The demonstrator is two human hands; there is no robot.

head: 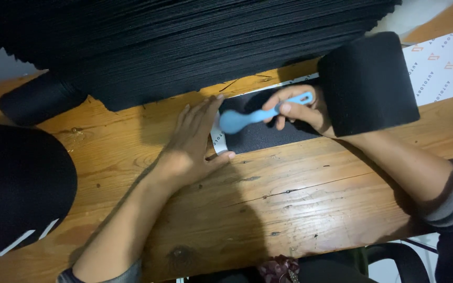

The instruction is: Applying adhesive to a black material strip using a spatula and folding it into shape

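head view. the left hand (192,144) lies flat and open on the wooden table (300,199), fingers spread, its fingertips and thumb pressing the near end of a black gritty sheet (260,135) that lies across the table's middle on its white backing strip (441,65). nothing is gripped in this hand; it only pins.

the right hand (302,109) is closed around the handle of a light blue spoon-shaped tool (258,116), fingers wrapped tight, the rounded head pointing toward the left hand and lying on or just above the black sheet; contact cannot be told for sure. a rolled-up part of the black sheet (368,84) stands just beside the right wrist, over the white strip.

a tall stack of black sheets (184,42) fills the far edge of the table. a dark roll (38,97) lies at the far left, and a large black rounded mass (17,188) sits at the near left.

to do this well, as judged from the frame: hold the flat hand firm so the sheet's end does not creep; keep the tool's head low and flat to the surface, not on its edge, so the grit is not scored; stroke from the pinned end outward toward the roll in overlapping passes so no bubble gets trapped; keep the sheet's long edges in line with the white strip beneath; keep the roll clear of the wrist.
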